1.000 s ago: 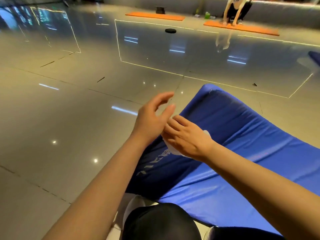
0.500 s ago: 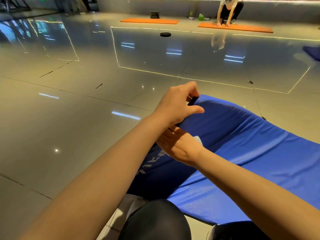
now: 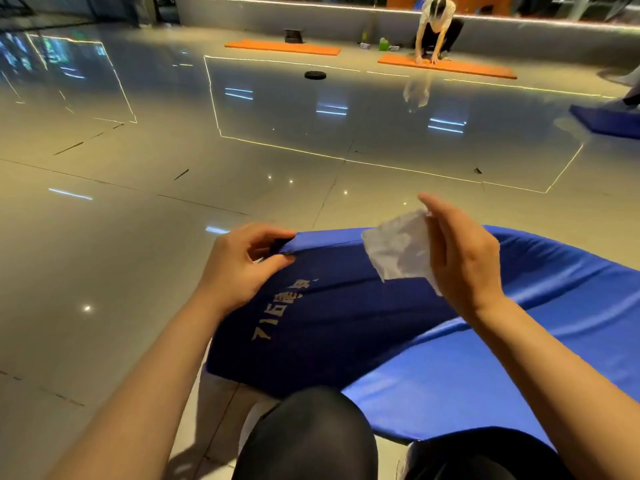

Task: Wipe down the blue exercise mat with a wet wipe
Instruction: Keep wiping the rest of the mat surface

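Glossy grey floor (image 3: pixel 145 237) tiles fill the hall and reflect ceiling lights. Landmark: the mat (image 3: pixel 502 358), blue, lying on the floor directly ahead of the person's knees (image 3: pixel 308 434). Its near-left corner is raised and folded over, exposing a darker face printed with pale characters beginning "716". Left hand (image 3: pixel 239 268): fingers curled, thumb and fingertips pinching the raised edge of the mat at that corner. Right hand (image 3: pixel 460 258): held above the mat, clear of its surface, fingers partly curled, gripping a wipe (image 3: pixel 398 247). The wipe is white, crumpled and hangs from the fingers over the fold of the mat without touching it. Beyond the mat, well apart, a black disc (image 3: pixel 315 75) lies on the floor. Farther beyond the mat, two orange mats (image 3: pixel 282 47) lie near the far wall; a second person (image 3: pixel 436 27) crouches with both hands on the right one. To the right of the mat, a second blue mat (image 3: pixel 609 123) lies at the frame edge.
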The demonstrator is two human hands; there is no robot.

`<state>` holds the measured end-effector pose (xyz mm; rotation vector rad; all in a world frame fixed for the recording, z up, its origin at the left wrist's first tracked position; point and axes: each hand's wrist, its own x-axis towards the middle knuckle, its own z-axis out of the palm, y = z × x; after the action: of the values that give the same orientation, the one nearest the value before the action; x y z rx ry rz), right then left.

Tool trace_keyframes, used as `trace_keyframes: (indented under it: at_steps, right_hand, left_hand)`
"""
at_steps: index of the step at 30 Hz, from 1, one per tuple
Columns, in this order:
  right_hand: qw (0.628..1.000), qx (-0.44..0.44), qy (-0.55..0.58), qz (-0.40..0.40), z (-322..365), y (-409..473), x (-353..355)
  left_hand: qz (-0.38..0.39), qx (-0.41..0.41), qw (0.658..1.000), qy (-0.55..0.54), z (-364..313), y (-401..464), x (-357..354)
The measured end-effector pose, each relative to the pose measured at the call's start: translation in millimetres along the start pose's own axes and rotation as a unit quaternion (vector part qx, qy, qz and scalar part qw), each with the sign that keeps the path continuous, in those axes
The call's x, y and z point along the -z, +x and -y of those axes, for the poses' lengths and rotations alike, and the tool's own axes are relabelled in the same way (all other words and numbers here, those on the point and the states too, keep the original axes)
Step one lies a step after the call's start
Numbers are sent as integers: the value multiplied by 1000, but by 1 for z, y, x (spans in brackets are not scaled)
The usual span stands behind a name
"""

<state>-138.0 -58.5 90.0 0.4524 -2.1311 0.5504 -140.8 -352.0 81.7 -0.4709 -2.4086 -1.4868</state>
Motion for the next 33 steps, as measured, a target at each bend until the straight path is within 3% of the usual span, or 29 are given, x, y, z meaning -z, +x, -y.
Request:
trace_keyframes:
  at_steps: [3,5,11,23,26,29,31,33]
  right_hand:
    - [991,85,-33,-93,8,22,11]
    - [983,143,-37,-106,21,27,11]
    - [976,155,35,146,48,-32,-26]
    - [974,143,-86,156,-15,-30,10]
    - [972,161,-89,146,-1,-29,7]
    - [975,155,-92,133,13,-27,8]
    - [976,157,-91,121,25,-24,12]
    - [975,173,-83,113,40,-22,17]
  left_hand:
    - [-17,-10,1000,-3,-2,-19,3]
    - [-21,-21,1000,2,-5,-28,8]
    - [-38,-46,998,33,-17,-52,27]
    - [-112,-82,980,143,-5,-102,68]
    - [-138,-89,958,236,-8,-103,75]
    - [-200,-171,902,343,-36,-90,58]
    - [-155,-232,891,358,-58,-73,22]
    - [-94,-236,888,384,-70,-61,-14]
